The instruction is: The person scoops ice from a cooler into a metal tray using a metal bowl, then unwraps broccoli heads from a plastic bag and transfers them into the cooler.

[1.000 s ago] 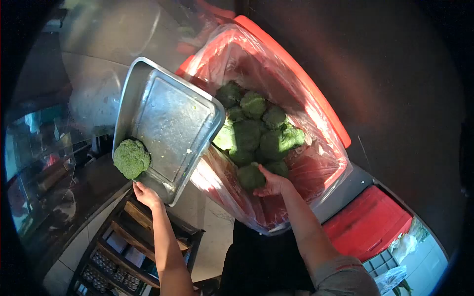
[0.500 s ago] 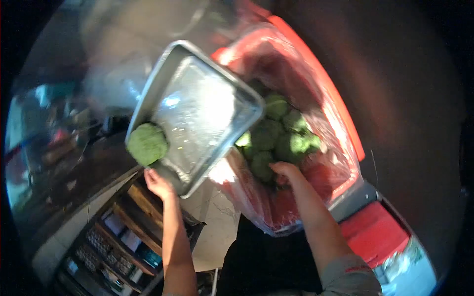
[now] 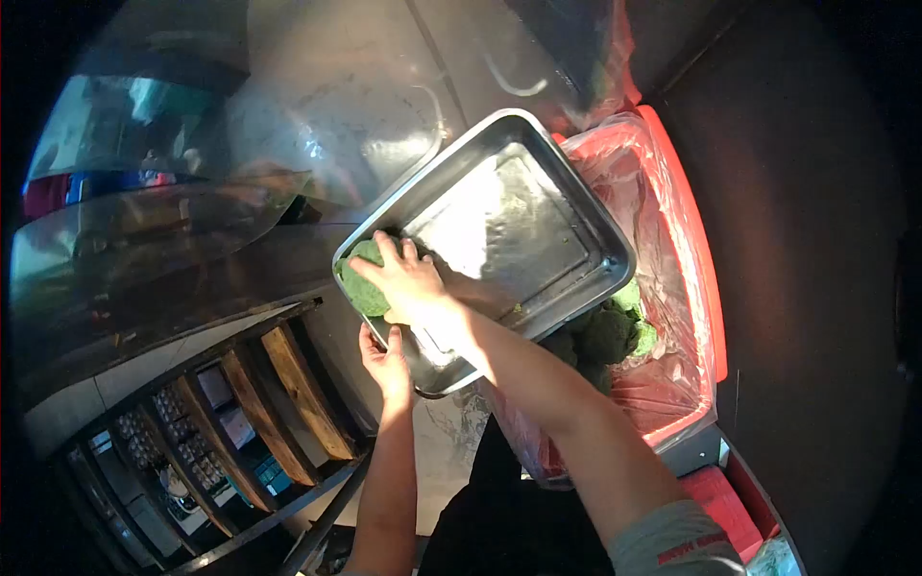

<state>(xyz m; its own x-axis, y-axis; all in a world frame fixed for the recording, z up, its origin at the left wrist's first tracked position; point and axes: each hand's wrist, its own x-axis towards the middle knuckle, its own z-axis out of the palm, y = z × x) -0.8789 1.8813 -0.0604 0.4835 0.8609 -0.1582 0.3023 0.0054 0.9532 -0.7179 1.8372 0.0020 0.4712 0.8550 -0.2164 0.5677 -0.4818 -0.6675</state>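
Note:
A metal tray (image 3: 552, 216) is tilted in front of me, its near left corner held by my left hand (image 3: 387, 363), fingers at the rim. Inside that corner lies a green broccoli head (image 3: 361, 288). My right hand (image 3: 408, 280) reaches across the tray and rests on the broccoli with its fingers spread over it. To the right, partly under the tray and my right forearm, several more broccoli heads (image 3: 607, 336) lie in a red crate (image 3: 684, 230) lined with a clear plastic bag (image 3: 663, 370).
A dark rack with wooden slats (image 3: 259, 422) stands at the lower left, small items showing between the slats. Clear plastic sheeting (image 3: 192, 206) hangs at the upper left. A red box (image 3: 722, 509) sits at the lower right, below the crate.
My right hand has left the broccoli in the crate and moved left onto the one in the tray. The tray and my left hand have shifted right in view, and the tray covers more of the crate.

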